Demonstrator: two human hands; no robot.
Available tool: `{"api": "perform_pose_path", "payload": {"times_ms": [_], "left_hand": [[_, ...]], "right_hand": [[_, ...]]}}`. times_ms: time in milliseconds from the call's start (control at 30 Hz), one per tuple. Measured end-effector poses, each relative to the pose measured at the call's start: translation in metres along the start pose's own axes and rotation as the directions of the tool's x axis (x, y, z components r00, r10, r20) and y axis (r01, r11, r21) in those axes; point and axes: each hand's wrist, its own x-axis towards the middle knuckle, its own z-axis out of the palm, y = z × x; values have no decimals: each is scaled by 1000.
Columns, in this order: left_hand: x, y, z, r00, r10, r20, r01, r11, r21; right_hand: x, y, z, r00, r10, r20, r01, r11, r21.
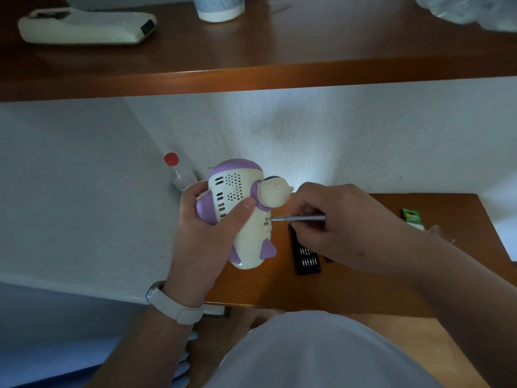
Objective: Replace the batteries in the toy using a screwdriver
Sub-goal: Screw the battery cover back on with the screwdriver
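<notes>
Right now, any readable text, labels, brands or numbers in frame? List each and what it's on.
Nothing here is legible.
Print on the green packet: too blurred to read.
Dark window on the white device: nothing readable.
No lettering shows on the toy, screwdriver, bit case or bottle.

A brown wooden shelf (279,77) runs across the top, its front edge glossy. Below it, two white, rough-textured walls (84,191) meet in a corner at the left. A soft patch of light (279,130) falls on the back wall just under the shelf; the rest is dim. A small brown wooden table (279,289) stands with its far edge against the back wall.
</notes>
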Motion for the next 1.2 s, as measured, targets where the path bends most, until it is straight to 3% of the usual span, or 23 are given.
{"api": "perform_pose_path", "payload": {"times_ms": [300, 467, 600, 733, 867, 967, 1200], "left_hand": [[1, -26, 0, 997, -77, 20, 76, 997, 25], [6, -54, 0, 981, -165, 103, 167, 986, -5], [14, -83, 1, 932, -316, 179, 340, 932, -126], [24, -112, 0, 887, -396, 236, 439, 883, -165], [33, -145, 4, 825, -476, 305, 542, 820, -186], [39, -167, 10, 792, -509, 337, 598, 759, -258], [58, -201, 23, 757, -520, 395, 630, 741, -232]], "right_hand": [[3, 6, 12, 998, 63, 31, -62, 998, -31], [5, 19, 31, 986, 135, 103, -133, 991, -18], [-3, 36, 52, 982, 189, 31, -191, 963, 191], [-8, 49, 73, 932, 362, 14, -323, 813, 484], [-8, 51, 95, 856, 497, 146, -432, 529, 730], [-6, 47, 108, 831, 524, 189, -440, 408, 800], [-5, 48, 133, 759, 612, 222, -474, 286, 833]]}}
